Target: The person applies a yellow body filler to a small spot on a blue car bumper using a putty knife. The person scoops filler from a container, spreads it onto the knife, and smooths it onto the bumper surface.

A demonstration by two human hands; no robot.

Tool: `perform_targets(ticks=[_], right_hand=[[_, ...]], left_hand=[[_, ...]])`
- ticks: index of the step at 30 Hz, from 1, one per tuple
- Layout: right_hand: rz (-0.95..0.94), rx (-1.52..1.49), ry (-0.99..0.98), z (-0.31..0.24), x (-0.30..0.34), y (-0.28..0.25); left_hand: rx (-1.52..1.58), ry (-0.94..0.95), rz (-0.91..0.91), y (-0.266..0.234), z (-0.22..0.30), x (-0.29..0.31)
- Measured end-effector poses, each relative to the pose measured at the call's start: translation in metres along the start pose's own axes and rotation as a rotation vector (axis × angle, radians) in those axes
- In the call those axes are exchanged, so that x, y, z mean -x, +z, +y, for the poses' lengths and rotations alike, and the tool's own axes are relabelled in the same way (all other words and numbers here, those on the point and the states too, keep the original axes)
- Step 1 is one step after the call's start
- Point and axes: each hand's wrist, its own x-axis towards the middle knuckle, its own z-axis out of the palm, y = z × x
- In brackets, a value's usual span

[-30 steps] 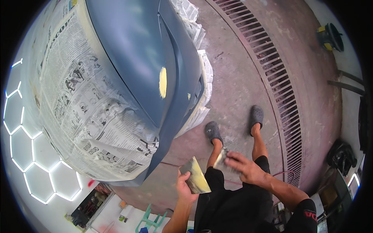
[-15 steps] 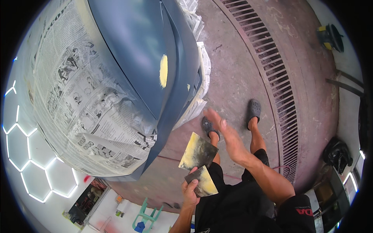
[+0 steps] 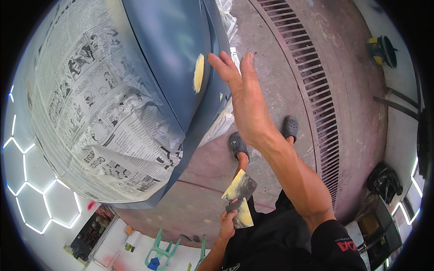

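In my left hand (image 3: 227,222) I grip two flat square pieces, dark grey and smeared with yellow; the upper piece (image 3: 240,185) sits beyond my fingers and the lower piece (image 3: 244,214) lies under my thumb. My right hand (image 3: 247,97) is raised and open, its fingers spread and nothing in it. Those fingertips overlap the edge of a blue-grey car body panel (image 3: 167,40), just right of an oval yellow filler patch (image 3: 199,73). Whether they touch the panel I cannot tell. A smaller yellow spot (image 3: 221,96) shows lower on the panel.
Newspaper masking (image 3: 95,99) covers the car left of the panel. A slotted floor drain (image 3: 316,86) curves along the right. Farther right are a dark bucket (image 3: 382,52) and a black plastic bag (image 3: 384,180). A green stool (image 3: 160,250) stands at the lower left.
My right hand has moved up and forward toward the panel's edge beside the yellow patch. My left hand has stayed low, still holding both pieces. The view has shifted slightly.
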Motion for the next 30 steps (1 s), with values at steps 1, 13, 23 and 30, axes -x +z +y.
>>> perform_targets(ticks=[1, 13, 23, 30], right_hand=[[0.001, 0.002, -0.007, 0.001, -0.001, 0.001], [0.002, 0.025, -0.041, 0.005, -0.001, 0.004], [0.005, 0.123, -0.058, 0.01, 0.01, 0.01], [0.056, 0.31, -0.16, 0.014, 0.019, 0.015]], left_hand=[[0.005, 0.0, 0.008, 0.0, 0.0, -0.001], [0.026, -0.006, -0.001, -0.006, -0.003, -0.004], [0.023, 0.003, 0.006, -0.009, -0.006, -0.005], [0.033, 0.017, 0.012, -0.007, -0.006, -0.004]])
